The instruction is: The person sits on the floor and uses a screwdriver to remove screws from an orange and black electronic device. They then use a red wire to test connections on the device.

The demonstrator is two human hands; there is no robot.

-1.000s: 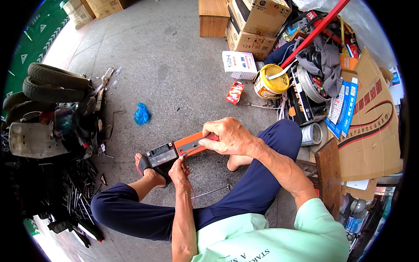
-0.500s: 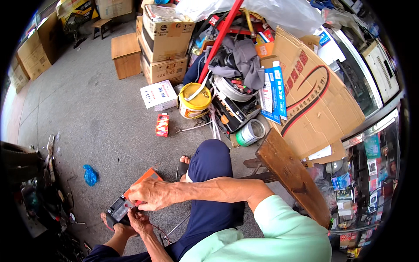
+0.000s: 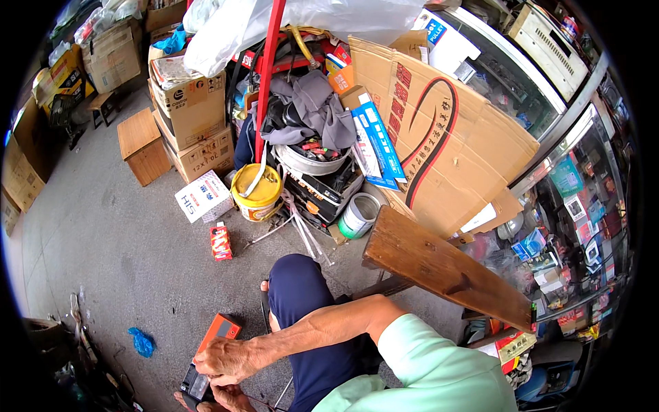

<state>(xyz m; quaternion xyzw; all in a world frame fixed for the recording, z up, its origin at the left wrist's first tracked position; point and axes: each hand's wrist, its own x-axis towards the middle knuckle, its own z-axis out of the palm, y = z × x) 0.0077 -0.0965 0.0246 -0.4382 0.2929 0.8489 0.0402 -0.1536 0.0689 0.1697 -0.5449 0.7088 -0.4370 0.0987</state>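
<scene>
An orange-and-black box-shaped device (image 3: 221,328) stands low over the floor at the lower left, by my foot. Its dark end (image 3: 197,383) shows beyond my fingers. My right hand (image 3: 230,360) reaches across from the right and bends over the device's middle, fingers curled together. Close below it is my left hand (image 3: 230,397), also with bent fingers, partly covered by the right. Whatever the fingertips pinch is hidden. A thin reddish wire (image 3: 257,401) runs beside my left hand.
A wooden bench (image 3: 446,268) stands at right. Ahead are a yellow bucket (image 3: 257,189), a white box (image 3: 204,197), a small red box (image 3: 220,242) and a large cardboard sheet (image 3: 453,144). Blue plastic (image 3: 141,342) lies on the floor at left. A glass display case (image 3: 570,226) lines the right.
The view has shifted, so the surroundings sit farther left and the hands lower in the picture. My hands stay together at the device; the red piece seen between the fingers is now hidden.
</scene>
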